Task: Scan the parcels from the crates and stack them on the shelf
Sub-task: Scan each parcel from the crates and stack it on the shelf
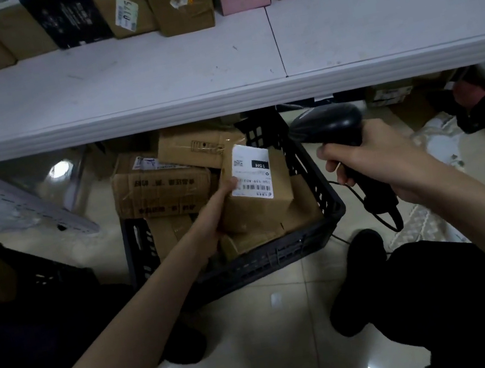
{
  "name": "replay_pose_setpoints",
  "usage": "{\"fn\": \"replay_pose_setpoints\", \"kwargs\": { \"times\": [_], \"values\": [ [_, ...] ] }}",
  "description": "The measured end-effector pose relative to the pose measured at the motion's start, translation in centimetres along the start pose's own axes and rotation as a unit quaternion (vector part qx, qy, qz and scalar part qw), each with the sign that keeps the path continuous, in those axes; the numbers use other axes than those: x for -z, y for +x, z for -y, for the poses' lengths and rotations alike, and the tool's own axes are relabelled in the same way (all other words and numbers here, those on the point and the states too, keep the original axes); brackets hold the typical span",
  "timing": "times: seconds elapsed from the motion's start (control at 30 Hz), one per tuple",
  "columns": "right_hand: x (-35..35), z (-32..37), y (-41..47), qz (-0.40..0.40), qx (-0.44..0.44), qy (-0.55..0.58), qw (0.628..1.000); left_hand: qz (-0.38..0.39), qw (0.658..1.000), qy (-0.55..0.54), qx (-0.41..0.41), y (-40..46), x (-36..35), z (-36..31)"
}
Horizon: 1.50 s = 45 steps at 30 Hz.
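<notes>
**Parcel held over the crate, scanner beside it**

The left hand (218,207) grips a small brown parcel (261,195) by its left side, thumb on the white label (251,172), holding it tilted above the black crate (279,253) on the tiled floor. More cardboard parcels (161,191) lie in that crate. The right hand (369,158) is wrapped round the handle of a black barcode scanner (333,127), its head just right of the parcel. Above runs the white shelf (119,82), with a row of boxes (179,0) standing along its back
</notes>
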State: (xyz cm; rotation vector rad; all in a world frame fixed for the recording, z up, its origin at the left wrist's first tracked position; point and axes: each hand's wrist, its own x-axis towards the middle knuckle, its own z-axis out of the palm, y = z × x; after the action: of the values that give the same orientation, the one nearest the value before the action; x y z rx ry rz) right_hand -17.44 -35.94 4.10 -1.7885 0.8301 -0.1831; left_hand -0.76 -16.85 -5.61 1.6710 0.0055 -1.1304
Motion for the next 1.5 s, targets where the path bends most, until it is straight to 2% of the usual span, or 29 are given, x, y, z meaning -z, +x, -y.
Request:
{"fn": "replay_pose_setpoints", "kwargs": {
  "times": [0.13,0.3,0.4,0.63,0.93,1.13,1.27,1.5],
  "values": [
    [-1.4,0.2,-0.6,0.017,-0.004,-0.005,1.0,-0.01,1.0,-0.014,0.023,0.2,1.8,-0.5],
    [-2.2,0.6,-1.2,0.022,0.001,-0.014,1.0,0.041,0.995,0.051,0.074,1.4,3.9,-1.1],
    [-2.5,0.8,-1.5,0.023,0.002,-0.024,0.999,0.047,0.995,0.043,0.075,1.7,4.2,-0.3],
    [-2.9,1.5,-3.3,0.025,0.024,-0.035,0.999,0.012,0.999,-0.045,-0.011,0.1,3.4,1.6],
    [-3.3,1.5,-7.2,0.015,0.072,0.03,0.997,0.041,0.98,-0.105,-0.161,-3.8,3.3,0.0],
    [-4.1,1.6,-9.0,0.02,0.08,0.042,0.996,0.027,0.968,-0.115,-0.221,-5.0,3.5,-0.8],
    [-4.6,1.8,-10.0,0.03,0.088,0.055,0.994,-0.012,0.959,-0.101,-0.266,-4.7,4.0,-1.4],
    [-5.5,2.1,-10.9,0.053,0.094,0.094,0.99,-0.02,0.947,-0.087,-0.309,-5.2,3.8,-2.9]
  ]
}}
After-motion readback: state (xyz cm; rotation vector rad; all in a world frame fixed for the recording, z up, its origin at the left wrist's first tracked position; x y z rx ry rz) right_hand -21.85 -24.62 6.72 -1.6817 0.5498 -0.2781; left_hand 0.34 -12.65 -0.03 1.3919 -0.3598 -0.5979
